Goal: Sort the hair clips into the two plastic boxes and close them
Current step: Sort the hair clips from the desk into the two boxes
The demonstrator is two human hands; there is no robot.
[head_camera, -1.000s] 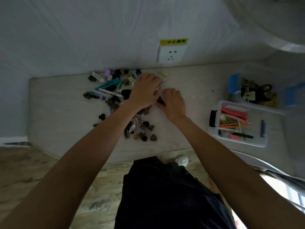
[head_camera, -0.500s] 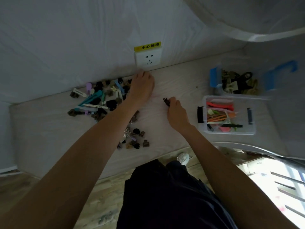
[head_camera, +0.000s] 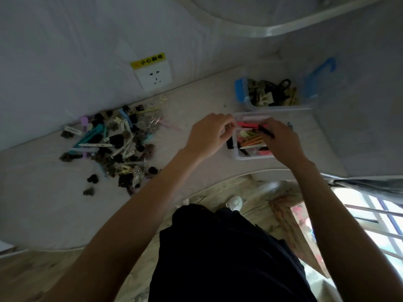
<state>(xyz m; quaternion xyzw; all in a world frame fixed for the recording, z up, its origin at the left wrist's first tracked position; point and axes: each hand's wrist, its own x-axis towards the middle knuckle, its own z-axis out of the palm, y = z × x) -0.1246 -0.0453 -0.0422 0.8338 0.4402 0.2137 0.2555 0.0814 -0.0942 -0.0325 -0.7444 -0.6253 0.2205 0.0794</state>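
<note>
The pale wood-grain tabletop [head_camera: 187,101] runs under both hands, with a white wall socket [head_camera: 155,77] on the wall well beyond the fingers. Far to the left of the left fingers lies the big loose pile of hair clips [head_camera: 115,140], mixed black, teal, white and brown. Beyond the right fingers, against the wall, sits the clear box with blue latches [head_camera: 305,105], open and holding brown and black claw clips. Directly below both sets of fingertips is the nearer clear box with black latches [head_camera: 237,156], open and filled with pink, orange and yellow-green flat clips.

The left hand [head_camera: 207,136] hovers at that box's left edge, fingers curled narrowly together; whether they pinch anything I cannot tell. The right hand [head_camera: 281,141] hangs over the box's right half, thumb and forefinger closed on a small black clip [head_camera: 266,131], which sticks out leftward from the fingertips just above the coloured clips.
</note>
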